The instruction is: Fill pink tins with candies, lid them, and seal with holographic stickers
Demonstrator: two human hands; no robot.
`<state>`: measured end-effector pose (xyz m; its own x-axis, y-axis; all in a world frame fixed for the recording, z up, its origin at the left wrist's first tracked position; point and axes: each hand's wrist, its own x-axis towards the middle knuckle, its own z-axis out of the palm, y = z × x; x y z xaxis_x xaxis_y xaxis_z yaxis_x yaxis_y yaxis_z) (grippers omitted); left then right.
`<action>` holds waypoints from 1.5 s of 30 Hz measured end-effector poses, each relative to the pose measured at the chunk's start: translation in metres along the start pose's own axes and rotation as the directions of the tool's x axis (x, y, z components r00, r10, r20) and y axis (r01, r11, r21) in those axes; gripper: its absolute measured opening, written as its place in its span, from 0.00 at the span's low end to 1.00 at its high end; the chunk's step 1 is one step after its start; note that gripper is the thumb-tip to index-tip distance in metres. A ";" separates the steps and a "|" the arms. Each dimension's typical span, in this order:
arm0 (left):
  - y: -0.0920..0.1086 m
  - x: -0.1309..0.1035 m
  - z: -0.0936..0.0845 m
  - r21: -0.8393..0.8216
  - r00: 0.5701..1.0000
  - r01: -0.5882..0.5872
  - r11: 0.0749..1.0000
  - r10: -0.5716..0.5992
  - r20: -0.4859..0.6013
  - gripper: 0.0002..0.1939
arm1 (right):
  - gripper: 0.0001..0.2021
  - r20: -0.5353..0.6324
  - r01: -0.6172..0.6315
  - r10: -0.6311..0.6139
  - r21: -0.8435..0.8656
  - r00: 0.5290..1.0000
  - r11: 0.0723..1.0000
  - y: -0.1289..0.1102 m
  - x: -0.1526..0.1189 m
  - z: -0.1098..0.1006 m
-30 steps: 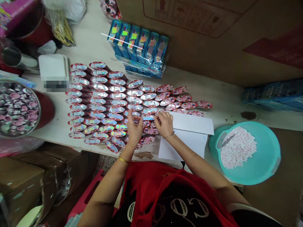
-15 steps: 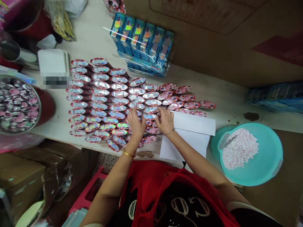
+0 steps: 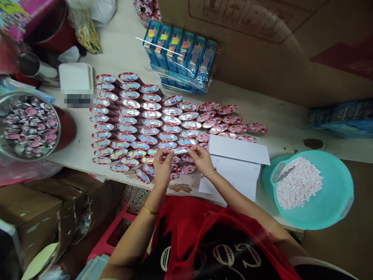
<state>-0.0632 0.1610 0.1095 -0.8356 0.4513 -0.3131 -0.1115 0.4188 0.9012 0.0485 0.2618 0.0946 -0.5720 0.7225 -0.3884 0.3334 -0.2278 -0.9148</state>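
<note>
Rows of small red-edged foil pouches (image 3: 150,123) stand upright, packed close together, their oval tops facing up and shiny silver inside. Those toward the right, such as one pouch (image 3: 208,106), show a round pink piece in the mouth. At the near side of the rows, my left hand (image 3: 163,162) pinches the left end of one foil pouch (image 3: 181,151). The opposite end of this pouch is between the thumb and fingers of my right hand (image 3: 202,158). Beside my right hand lies a folded white sheet (image 3: 237,171).
A turquoise tub (image 3: 335,186) of small whitish-pink pieces stands at right. At left are a metal pot (image 3: 60,128) of pink-and-silver pieces and a white scale (image 3: 75,77). Blue boxes (image 3: 183,50) in clear wrap stand behind, near a large carton (image 3: 247,42).
Both hands have come slightly nearer my body, and their fingertips now pinch the two ends of one pouch's rim. The view has shifted a little, moving the scene rightward.
</note>
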 end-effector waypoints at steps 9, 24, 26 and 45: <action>-0.029 0.000 0.008 0.531 0.974 -0.138 0.836 0.211 -0.079 0.04 | 0.11 0.108 0.265 -0.293 -0.776 0.950 0.573 0.004 0.008 0.003; -0.009 -0.003 0.029 0.494 0.845 -0.535 0.686 0.437 0.309 0.26 | 0.17 0.075 0.432 -0.520 -0.663 0.851 0.611 -0.013 -0.028 -0.026; 0.003 -0.015 0.056 0.388 0.659 -0.743 0.545 0.499 0.562 0.27 | 0.15 -0.019 0.429 -0.581 -0.654 0.814 0.623 -0.020 -0.056 -0.050; -0.030 -0.172 -0.320 0.467 0.766 0.076 0.881 0.249 -0.593 0.05 | 0.14 -0.268 0.445 -0.639 -0.528 0.721 0.724 -0.062 -0.166 -0.108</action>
<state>-0.0878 -0.1816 0.2323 -0.9866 -0.0176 0.1621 0.0897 0.7712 0.6302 0.2035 0.2264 0.2276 -0.4246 0.8415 0.3340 0.3822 0.5011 -0.7764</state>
